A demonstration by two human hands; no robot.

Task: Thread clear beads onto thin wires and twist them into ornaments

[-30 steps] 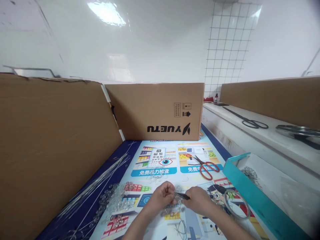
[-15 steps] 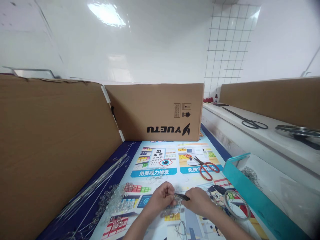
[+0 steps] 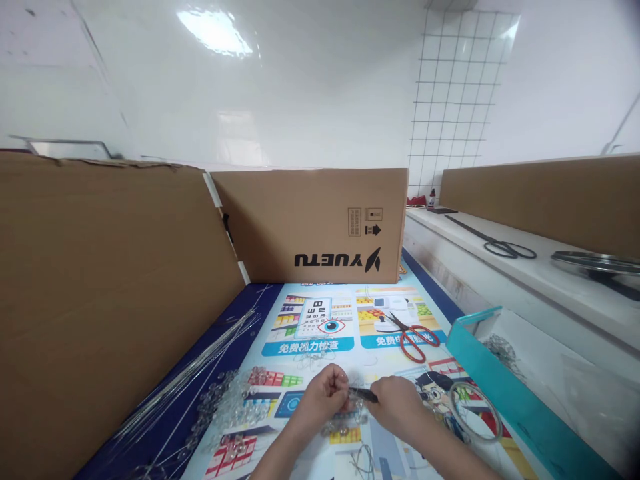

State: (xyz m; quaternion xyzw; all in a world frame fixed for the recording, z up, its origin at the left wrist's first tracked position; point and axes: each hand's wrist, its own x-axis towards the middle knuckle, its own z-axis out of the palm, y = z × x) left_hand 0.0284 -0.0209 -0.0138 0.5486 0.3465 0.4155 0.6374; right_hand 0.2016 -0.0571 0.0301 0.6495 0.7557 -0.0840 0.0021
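Hands first: your left hand point(image 3: 323, 393) and right hand point(image 3: 397, 400) meet low in the middle of the view, just above the printed mat point(image 3: 320, 330) that covers the desk. Your right hand's grip is closed around a pair of dark pliers point(image 3: 364, 395), whose tip points left toward your left fingertips. Your left hand pinches a small clear beaded piece point(image 3: 350, 400) between thumb and fingers, right at the plier tip; the piece is too small to make out in detail.

Just left of your left hand lies a heap of clear beads point(image 3: 227, 403), and beyond it a bundle of thin wires point(image 3: 200, 363) runs along the cardboard wall point(image 3: 110, 300). Red-handled scissors point(image 3: 415, 333) rest on the mat, well beyond your right hand. A roll of clear tape point(image 3: 475, 410) lies just to the right of that hand, beside a teal box lid point(image 3: 505, 387). A cardboard box point(image 3: 310, 220) marked YUETU stands upside down at the far end of the mat.
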